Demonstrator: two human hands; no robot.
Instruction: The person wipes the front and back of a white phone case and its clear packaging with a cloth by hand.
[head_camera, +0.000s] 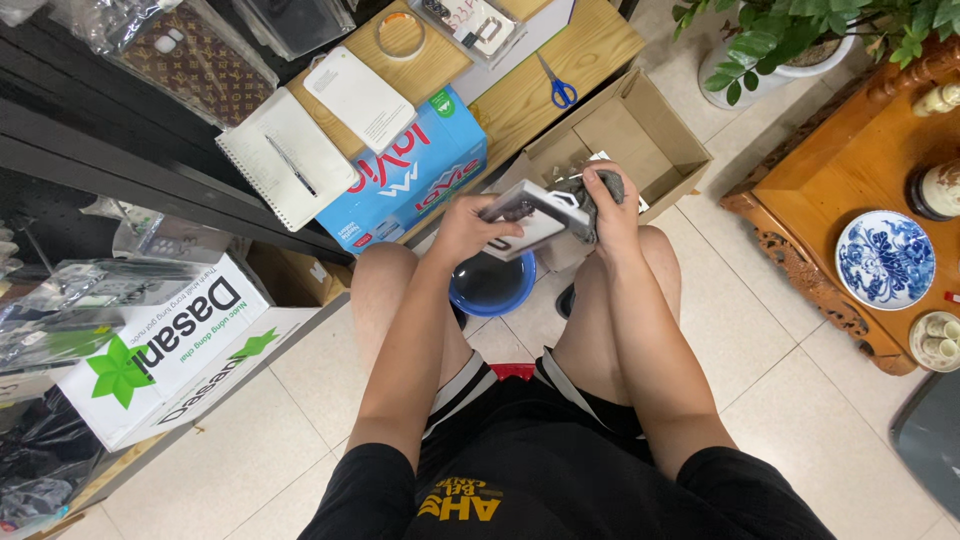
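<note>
The tiled floor (300, 430) is the largest open area; it runs from 6 to 9 o'clock of the seated person and again at 3 to 5 o'clock. Movement to 10 o'clock is closed off by the white water-bottle carton (170, 345) and dark shelving. At 12 o'clock the wooden surface (545, 75) carries a blue carton (410, 180), a spiral notebook (285, 160) with a pen and blue-handled scissors (555, 85); its edge stands just beyond the hands. An open cardboard box (625, 135) sits at 1 o'clock, touching that surface. A carved wooden stand (850, 200) with a blue-and-white plate (885, 258) bounds 2 to 3 o'clock.

The blue basin (492, 285) lies on the floor between the knees, directly below the work.

The grey flat case-like item (535, 215) is held above the knees, tilted, between both hands. The left hand (462, 230) has its grip closed around the item's near end. The right hand (610, 205) grips the far end together with a dark grey cloth or pad (600, 190); the exact kind cannot be told.

Recommended handling: keep the item over the basin, support both ends, and keep the elbows inside the knees, clear of the surface edge.
</note>
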